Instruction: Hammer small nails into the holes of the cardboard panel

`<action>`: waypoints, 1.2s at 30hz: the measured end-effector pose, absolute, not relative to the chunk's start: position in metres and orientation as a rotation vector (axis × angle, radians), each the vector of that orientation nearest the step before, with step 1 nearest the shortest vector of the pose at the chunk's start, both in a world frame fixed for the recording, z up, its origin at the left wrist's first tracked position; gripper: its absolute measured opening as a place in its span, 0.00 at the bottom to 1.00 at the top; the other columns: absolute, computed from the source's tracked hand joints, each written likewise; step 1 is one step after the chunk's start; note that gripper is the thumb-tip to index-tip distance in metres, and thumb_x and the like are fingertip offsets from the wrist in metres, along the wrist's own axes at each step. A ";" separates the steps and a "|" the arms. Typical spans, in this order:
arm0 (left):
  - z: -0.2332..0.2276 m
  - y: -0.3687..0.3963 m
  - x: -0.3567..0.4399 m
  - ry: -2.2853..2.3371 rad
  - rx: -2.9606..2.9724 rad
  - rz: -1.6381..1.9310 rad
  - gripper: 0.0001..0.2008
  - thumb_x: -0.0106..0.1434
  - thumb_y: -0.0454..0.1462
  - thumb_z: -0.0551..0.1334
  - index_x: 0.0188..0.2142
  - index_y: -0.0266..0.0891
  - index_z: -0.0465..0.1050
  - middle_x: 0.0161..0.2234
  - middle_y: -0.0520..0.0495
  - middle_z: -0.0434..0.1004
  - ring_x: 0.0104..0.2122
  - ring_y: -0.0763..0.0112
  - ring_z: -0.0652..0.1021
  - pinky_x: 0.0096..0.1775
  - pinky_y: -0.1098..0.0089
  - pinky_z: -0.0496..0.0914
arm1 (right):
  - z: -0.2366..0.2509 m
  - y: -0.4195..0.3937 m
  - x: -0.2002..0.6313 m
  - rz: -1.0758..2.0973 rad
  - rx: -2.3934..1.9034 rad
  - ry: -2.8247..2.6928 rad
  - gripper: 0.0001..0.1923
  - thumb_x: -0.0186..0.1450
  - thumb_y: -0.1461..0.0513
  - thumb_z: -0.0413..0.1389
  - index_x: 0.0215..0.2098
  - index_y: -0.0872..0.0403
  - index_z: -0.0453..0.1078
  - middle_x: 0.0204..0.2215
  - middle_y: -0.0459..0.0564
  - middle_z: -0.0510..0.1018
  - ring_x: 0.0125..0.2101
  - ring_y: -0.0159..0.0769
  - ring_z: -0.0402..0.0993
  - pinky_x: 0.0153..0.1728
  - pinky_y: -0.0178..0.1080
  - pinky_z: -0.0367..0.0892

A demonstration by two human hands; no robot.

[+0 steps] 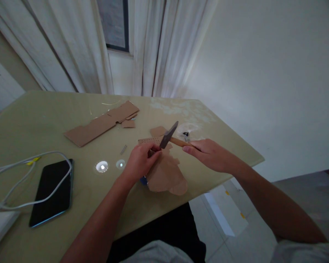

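Near the front edge of the table (87, 201), in front of my body, I have the brown cardboard (167, 175), lying with a blue thing (144, 180) partly under it. My right hand (211, 155) is closed around the wooden handle of the hammer (168, 137). Its metal head is tilted, just beside the fingertips of my left hand (142, 159). There my thumb and forefinger are brought together over the cardboard; whether they pinch some thin thing, I cannot tell, because it is too small and half hidden. Just beyond them is a piece with rows of holes (146, 140).

The first danger, in my opinion, is for my own fingers: the head is so near that a small error in the swing could hit the thumb. The cause would be a loose wrist or a head coming down crooked. Secondly, the cardboard has an uneven edge and seems not to lie flat, so it could slip or tear under a blow which is not straight. Also, the small metal pieces (123, 149) to the left could roll if the table shakes. The black phone (52, 191) is well apart, thus less in danger.
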State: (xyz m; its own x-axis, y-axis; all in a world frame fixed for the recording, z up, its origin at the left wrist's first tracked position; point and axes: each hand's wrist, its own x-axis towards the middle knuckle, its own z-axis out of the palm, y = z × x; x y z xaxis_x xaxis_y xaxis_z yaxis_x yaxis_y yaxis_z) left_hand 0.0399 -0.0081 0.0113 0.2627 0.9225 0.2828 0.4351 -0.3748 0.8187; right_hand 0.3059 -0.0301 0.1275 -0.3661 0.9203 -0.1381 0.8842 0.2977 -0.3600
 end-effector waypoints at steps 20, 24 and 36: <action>0.012 -0.008 0.041 1.222 1.948 0.992 0.04 0.70 0.34 0.69 0.40 0.43 0.85 0.36 0.48 0.89 0.34 0.63 0.84 0.42 0.64 0.75 | 0.129 -0.027 0.308 0.593 -1.685 -2.434 0.33 0.80 0.36 0.43 0.31 0.50 0.67 0.28 0.48 0.76 0.31 0.40 0.73 0.36 0.43 0.55; 0.011 -0.007 0.042 1.248 1.968 1.003 0.03 0.70 0.35 0.69 0.38 0.43 0.84 0.35 0.48 0.88 0.33 0.63 0.83 0.42 0.63 0.76 | 0.126 -0.027 0.307 0.590 -1.679 -2.481 0.32 0.81 0.38 0.44 0.30 0.50 0.67 0.29 0.48 0.76 0.32 0.41 0.73 0.37 0.43 0.55; 0.013 -0.007 0.042 1.236 1.975 0.997 0.04 0.69 0.36 0.68 0.37 0.43 0.82 0.34 0.48 0.87 0.34 0.62 0.83 0.42 0.63 0.75 | 0.121 -0.028 0.305 0.598 -1.668 -2.489 0.33 0.82 0.38 0.44 0.31 0.51 0.68 0.29 0.48 0.77 0.31 0.39 0.72 0.36 0.42 0.54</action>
State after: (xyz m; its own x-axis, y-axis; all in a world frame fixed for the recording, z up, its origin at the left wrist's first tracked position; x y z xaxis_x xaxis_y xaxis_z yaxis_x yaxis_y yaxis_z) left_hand 0.0418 -0.0071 0.0131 0.2851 0.9167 0.2801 0.4677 -0.3881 0.7941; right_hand 0.3051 -0.0280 0.1214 -0.4014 0.9047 -0.1431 0.8708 0.3285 -0.3658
